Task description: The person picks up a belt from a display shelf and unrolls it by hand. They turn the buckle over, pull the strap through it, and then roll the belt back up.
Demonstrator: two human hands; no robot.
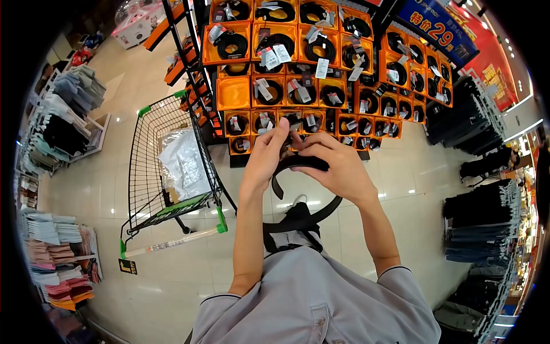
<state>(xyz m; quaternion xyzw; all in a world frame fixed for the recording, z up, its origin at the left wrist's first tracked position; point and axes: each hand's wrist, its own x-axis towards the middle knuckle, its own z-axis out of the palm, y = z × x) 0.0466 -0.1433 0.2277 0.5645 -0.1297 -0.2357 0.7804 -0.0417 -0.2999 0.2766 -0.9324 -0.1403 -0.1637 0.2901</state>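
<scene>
Black belt (321,218) out of the orange boxes (234,93), uncoiled, looping down (buckle fastened? can't tell), left hand (264,156) and right hand (339,166) both grasping its upper part!

Black belt (310,163), dark flexible strap, uncoiled. Upper stretch bent in arch, pinched in my right hand (332,163), beside my left hand (267,155). Lower stretch hanging in wide curve.

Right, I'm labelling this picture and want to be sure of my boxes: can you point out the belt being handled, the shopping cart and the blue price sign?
Belt (315,218): head view, hanging strap.
Shopping cart (195,238): head view, handle bar.
Blue price sign (443,32): head view, middle.
</scene>
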